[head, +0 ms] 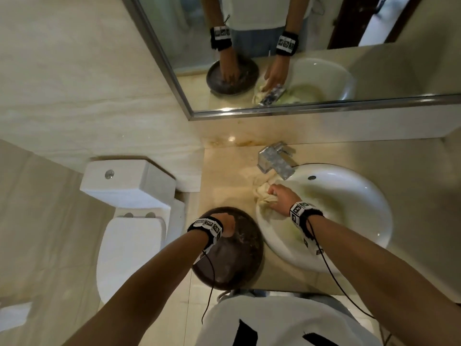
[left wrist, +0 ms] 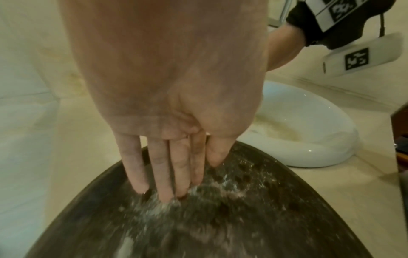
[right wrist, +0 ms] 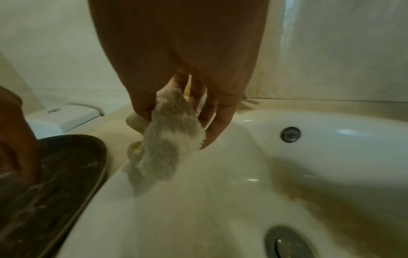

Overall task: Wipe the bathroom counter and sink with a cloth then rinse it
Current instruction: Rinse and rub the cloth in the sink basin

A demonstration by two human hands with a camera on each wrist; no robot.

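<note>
My right hand [head: 279, 196] grips a bunched cream cloth [head: 263, 197] on the left rim of the white sink [head: 349, 196], just below the chrome tap [head: 274, 159]. The right wrist view shows the cloth [right wrist: 167, 137] pinched between thumb and fingers against the sink's inner wall [right wrist: 220, 200]. My left hand [head: 225, 224] rests with straight fingers [left wrist: 162, 167] pressed on a dark round dish [head: 229, 250] that sits on the beige counter [head: 224, 171] left of the sink. White specks cover the dish [left wrist: 220, 209].
A mirror [head: 274, 58] hangs above the counter and reflects both hands. A white toilet [head: 129, 208] stands to the left, below the counter's edge. The sink has a drain [right wrist: 289, 244] and an overflow hole [right wrist: 290, 134]. The basin looks stained yellowish.
</note>
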